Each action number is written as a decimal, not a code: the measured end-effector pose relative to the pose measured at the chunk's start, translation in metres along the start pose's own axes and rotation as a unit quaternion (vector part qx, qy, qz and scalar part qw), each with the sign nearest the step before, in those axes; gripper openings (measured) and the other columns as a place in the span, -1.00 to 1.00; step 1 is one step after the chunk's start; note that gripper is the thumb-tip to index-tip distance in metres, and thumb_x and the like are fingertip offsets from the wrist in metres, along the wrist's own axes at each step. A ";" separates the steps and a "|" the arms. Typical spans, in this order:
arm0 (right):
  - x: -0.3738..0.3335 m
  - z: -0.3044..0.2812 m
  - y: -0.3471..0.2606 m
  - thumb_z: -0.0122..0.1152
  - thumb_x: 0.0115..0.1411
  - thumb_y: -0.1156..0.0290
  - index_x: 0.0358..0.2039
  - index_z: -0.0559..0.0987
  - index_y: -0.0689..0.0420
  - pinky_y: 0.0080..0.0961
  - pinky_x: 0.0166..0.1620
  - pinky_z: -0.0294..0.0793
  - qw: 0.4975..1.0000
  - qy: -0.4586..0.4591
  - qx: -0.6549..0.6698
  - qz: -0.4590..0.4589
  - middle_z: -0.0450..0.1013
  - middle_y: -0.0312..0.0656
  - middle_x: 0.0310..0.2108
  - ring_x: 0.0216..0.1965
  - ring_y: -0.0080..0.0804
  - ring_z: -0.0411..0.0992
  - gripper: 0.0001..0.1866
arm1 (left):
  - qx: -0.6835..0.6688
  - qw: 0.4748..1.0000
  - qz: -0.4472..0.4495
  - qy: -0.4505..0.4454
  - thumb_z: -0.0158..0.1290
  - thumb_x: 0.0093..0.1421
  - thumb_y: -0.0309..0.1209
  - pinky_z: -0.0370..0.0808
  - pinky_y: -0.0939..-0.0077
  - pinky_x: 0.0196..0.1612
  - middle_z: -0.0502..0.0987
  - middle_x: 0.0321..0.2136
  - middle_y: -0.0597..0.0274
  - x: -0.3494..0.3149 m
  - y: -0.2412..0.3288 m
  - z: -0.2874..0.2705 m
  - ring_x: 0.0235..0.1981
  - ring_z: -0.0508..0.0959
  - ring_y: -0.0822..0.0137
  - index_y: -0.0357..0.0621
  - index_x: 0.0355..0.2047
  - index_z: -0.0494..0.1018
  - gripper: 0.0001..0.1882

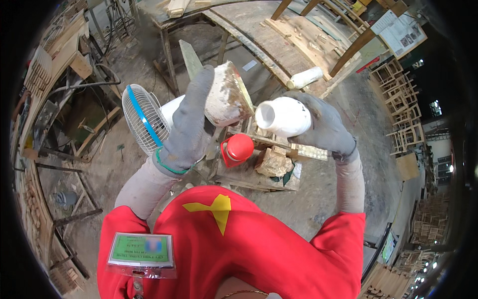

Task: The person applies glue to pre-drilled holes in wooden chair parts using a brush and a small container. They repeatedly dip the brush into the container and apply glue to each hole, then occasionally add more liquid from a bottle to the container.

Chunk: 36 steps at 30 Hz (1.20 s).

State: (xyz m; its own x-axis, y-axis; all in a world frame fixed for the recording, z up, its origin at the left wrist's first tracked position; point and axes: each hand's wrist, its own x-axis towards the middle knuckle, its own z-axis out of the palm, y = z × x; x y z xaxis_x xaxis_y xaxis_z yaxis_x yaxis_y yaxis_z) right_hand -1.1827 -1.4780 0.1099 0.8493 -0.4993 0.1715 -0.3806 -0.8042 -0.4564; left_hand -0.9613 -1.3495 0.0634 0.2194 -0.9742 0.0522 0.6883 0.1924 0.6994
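Note:
Both my hands wear grey gloves. My left hand (189, 124) is closed around a white tub (225, 97) crusted with dried brown and whitish residue, held tilted in front of me. In my right hand (328, 124) is a white plastic bottle (289, 117), lying nearly sideways with its uncapped mouth turned left toward the tub. A small gap separates the bottle's mouth from the tub. Below them, a red plastic container (237, 150) and a rough, crusted block (274, 162) rest on a low wooden stand (239, 177). The inside of the tub is mostly hidden.
A fan (144, 119) with a blue band stands left of my left hand. Ahead is a wooden workbench (249, 35) bearing another white bottle (305, 78) and wooden pieces. Stacked chair frames (401, 107) line the right; a cluttered bench (37, 109) runs along the left.

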 end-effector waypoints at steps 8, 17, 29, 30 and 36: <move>0.033 0.152 0.153 0.52 -0.33 0.13 0.02 0.35 0.08 -0.41 0.00 0.37 0.927 0.133 0.322 0.135 0.44 -0.14 -0.08 -0.06 -0.28 0.43 -0.15 | 0.405 0.864 0.288 0.083 0.08 0.10 -0.43 0.49 0.36 -0.07 0.38 -0.09 0.14 -0.023 -0.015 -0.015 -0.09 0.46 0.26 -0.18 0.07 0.18 -0.47; 0.069 0.266 0.206 0.49 -0.34 0.13 0.01 0.33 0.09 -0.36 0.01 0.37 0.923 0.137 0.239 0.268 0.38 -0.10 -0.02 -0.02 -0.22 0.39 -0.15 | 0.487 0.795 0.224 0.282 0.12 0.04 -0.53 0.50 0.33 -0.15 0.29 0.02 0.03 -0.091 0.022 -0.048 -0.04 0.43 0.15 -0.10 0.14 0.06 -0.32; 0.062 0.273 0.219 0.32 -0.19 0.14 0.00 0.36 0.13 -0.04 0.27 -0.14 0.974 0.140 -0.050 0.169 0.09 0.07 0.16 0.24 0.16 -0.08 -0.29 | 0.564 0.722 0.233 0.325 -0.03 0.11 -0.33 0.45 0.28 -0.16 0.31 0.02 -0.03 -0.094 0.027 -0.063 -0.04 0.40 0.10 -0.13 0.13 0.11 -0.43; 0.061 0.263 0.212 0.27 -0.16 0.25 0.01 0.36 0.12 -0.05 0.28 -0.13 0.977 0.181 -0.037 0.107 0.11 0.05 0.16 0.24 0.12 -0.06 -0.34 | 0.550 0.730 0.244 0.324 0.08 -0.01 -0.46 0.46 0.31 -0.10 0.32 0.01 -0.01 -0.091 0.026 -0.065 -0.06 0.43 0.16 -0.19 0.12 0.09 -0.34; 0.073 0.113 0.232 0.11 -0.14 0.54 0.12 0.28 0.08 -0.09 0.29 -0.07 0.922 0.307 -0.231 -0.036 0.18 -0.07 0.17 0.23 -0.10 0.08 -0.31 | 0.533 0.723 0.268 0.348 0.21 -0.16 -0.58 0.51 0.38 -0.12 0.32 -0.03 -0.01 -0.075 0.020 -0.052 -0.12 0.48 0.21 -0.20 0.12 0.04 -0.17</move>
State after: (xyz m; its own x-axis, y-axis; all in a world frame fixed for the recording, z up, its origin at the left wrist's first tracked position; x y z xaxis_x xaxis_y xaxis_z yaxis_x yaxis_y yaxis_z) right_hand -1.1680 -1.6651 -0.0820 0.5652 -0.4128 0.7143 -0.5669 -0.8233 -0.0272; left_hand -0.9281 -1.2663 0.0360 0.8072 -0.4260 0.4086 -0.4684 -0.0411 0.8826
